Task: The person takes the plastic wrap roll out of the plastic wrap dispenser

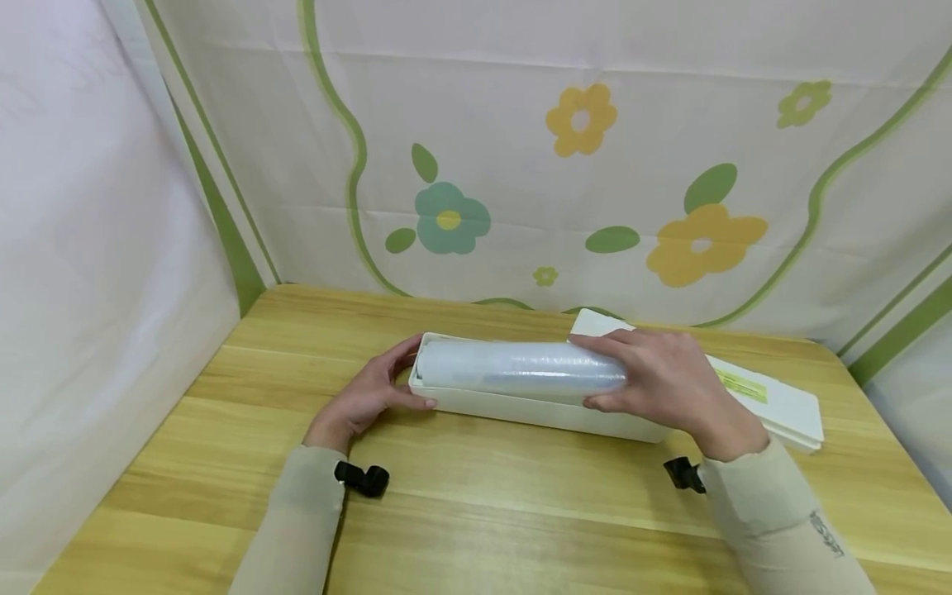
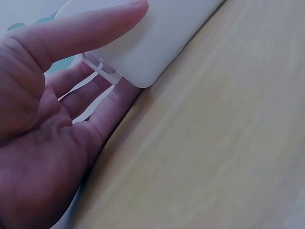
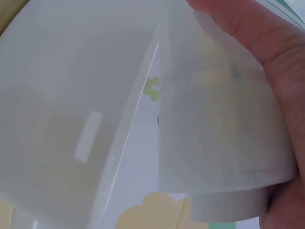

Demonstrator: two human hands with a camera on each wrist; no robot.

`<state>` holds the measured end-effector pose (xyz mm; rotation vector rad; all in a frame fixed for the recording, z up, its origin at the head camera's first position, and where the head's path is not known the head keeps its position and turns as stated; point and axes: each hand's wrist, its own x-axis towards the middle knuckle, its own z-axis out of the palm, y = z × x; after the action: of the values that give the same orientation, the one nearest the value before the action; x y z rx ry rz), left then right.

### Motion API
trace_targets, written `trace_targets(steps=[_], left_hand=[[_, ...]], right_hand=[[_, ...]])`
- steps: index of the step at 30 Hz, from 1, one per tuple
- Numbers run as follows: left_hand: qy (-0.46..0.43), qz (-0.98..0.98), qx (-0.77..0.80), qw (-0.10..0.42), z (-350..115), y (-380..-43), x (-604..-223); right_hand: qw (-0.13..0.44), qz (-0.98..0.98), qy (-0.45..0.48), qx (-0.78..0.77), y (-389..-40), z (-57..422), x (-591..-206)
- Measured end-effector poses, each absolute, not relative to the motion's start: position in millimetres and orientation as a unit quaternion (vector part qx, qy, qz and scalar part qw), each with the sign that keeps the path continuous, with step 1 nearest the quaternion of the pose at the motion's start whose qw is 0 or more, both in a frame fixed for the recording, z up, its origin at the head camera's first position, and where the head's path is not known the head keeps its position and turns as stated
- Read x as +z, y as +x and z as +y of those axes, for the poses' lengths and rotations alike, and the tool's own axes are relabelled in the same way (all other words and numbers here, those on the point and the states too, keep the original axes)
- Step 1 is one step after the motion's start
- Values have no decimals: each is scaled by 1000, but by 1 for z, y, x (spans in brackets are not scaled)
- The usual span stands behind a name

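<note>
A long white box (image 1: 535, 415) lies on the table with its top uncovered. My left hand (image 1: 366, 398) grips the box's left end, thumb along the front wall and fingers behind; the left wrist view shows the thumb on the white wall (image 2: 157, 43). My right hand (image 1: 662, 376) holds the right end of a clear roll of plastic wrap (image 1: 521, 368). That roll slants: its left end sits within the box, its right end is raised above the rim. In the right wrist view a narrower core (image 3: 228, 205) sticks out of the roll.
A white lid (image 1: 788, 405) with a yellow-green label (image 1: 740, 385) lies behind and right of the box, partly covered by my right hand. The wooden table (image 1: 461, 512) ends at a flower-printed cloth (image 1: 476, 99) at the back. Plain cloth (image 1: 97, 289) hangs on the left.
</note>
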<state>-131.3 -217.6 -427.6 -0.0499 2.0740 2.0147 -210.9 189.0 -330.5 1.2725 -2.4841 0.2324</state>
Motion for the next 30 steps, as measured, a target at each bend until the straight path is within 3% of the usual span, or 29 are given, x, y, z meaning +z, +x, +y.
trace_targets(steps=[11, 30], left_hand=[[-16, 708, 696, 116, -218, -130, -426], [-20, 720, 683, 118, -216, -131, -426]], right_hand=[[233, -857, 435, 146, -203, 212, -336], [249, -856, 417, 179, -167, 258, -349]])
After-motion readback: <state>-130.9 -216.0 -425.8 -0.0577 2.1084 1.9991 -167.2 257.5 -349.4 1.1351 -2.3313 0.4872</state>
